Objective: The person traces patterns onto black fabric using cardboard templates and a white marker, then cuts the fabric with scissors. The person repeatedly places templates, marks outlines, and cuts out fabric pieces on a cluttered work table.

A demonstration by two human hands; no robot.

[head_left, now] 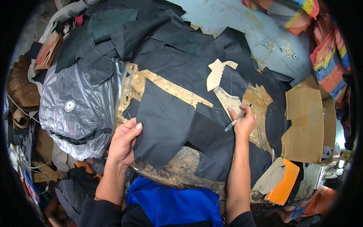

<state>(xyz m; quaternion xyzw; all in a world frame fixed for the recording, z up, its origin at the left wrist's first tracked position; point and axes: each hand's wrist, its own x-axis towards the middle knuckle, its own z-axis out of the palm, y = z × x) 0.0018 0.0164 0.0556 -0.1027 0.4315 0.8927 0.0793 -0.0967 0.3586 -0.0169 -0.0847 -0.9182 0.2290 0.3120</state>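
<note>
Black sheet (162,123), left edge in left grip (124,140)

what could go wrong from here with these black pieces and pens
The left hand grips the black sheet at one edge, so it might sag or crease.
The clear pen in the right hand is close to the pale template and could leave a stray mark.
The loose pen on the table might roll.

Black sleeves (100,213), bare forearms (238,174)
</note>
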